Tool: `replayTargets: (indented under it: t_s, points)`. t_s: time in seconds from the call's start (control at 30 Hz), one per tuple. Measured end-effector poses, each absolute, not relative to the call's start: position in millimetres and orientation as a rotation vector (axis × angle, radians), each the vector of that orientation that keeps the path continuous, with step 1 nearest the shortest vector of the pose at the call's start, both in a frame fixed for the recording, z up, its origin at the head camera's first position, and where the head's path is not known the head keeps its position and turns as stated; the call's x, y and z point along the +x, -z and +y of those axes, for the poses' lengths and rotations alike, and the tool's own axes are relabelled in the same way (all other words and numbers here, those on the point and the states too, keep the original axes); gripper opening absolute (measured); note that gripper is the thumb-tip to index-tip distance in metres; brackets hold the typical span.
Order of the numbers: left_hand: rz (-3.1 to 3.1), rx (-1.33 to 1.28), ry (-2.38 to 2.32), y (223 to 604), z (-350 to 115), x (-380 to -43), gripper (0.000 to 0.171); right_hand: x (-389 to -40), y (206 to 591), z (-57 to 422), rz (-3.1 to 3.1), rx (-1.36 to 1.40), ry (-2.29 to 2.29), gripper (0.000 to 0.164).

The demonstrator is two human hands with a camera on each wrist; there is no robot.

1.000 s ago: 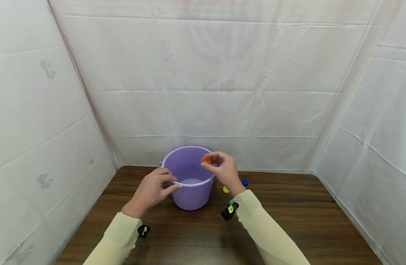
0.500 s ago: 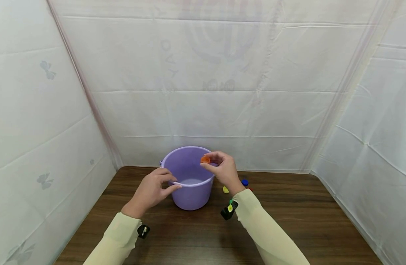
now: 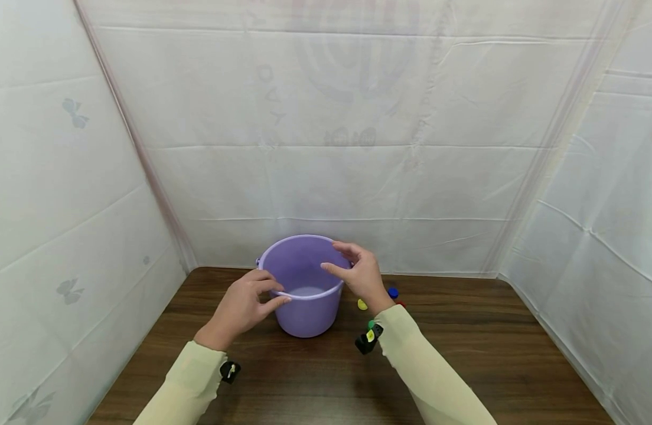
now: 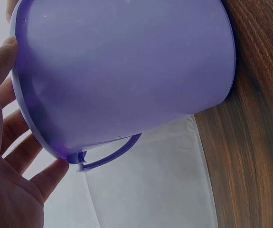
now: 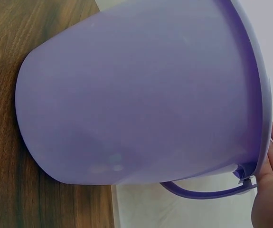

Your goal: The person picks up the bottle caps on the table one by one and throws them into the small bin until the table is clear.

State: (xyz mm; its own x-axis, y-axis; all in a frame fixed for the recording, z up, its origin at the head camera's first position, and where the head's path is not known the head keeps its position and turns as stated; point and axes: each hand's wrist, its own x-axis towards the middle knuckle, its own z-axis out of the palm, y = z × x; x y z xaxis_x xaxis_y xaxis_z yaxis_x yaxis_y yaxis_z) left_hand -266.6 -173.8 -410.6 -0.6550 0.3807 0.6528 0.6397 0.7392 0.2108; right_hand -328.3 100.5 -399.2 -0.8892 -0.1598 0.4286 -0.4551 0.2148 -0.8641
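Observation:
A purple bucket (image 3: 307, 317) stands upright on the wooden table, its opening facing up. My left hand (image 3: 245, 300) grips the near-left part of its rim. In the left wrist view the thumb (image 4: 2, 59) lies on the outer side of the rim and the other fingers reach behind it. Over the right side of the opening is my right hand (image 3: 364, 276), thumb and fingers spread apart with nothing between them. No orange cap shows in any current view; the front wall hides part of the bucket's inside.
Right of the bucket, partly behind the right wrist, lie small bottle caps: a yellow one (image 3: 362, 304), a blue one (image 3: 393, 293), a red one (image 3: 401, 304) and a green one (image 3: 371, 324). White sheeting (image 3: 326, 177) encloses the table (image 3: 305, 383) at the back and sides.
The right hand pinched an orange cap over the bucket in both earlier frames; now its fingers have parted and the cap is out of sight. The left hand has stayed on the rim.

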Motion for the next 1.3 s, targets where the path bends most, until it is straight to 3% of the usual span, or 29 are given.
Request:
replayTargets:
  t_s: [0.77,1.3]
  points:
    - [-2.342,-0.771,0.589,411,-173,-267,0.018,-328,410,121,-2.135,0.556,-1.822,0.056]
    - [-2.340,-0.773,0.583,410,-173,-266,0.018,-318,424,148,-2.177,0.507,-1.729,0.048]
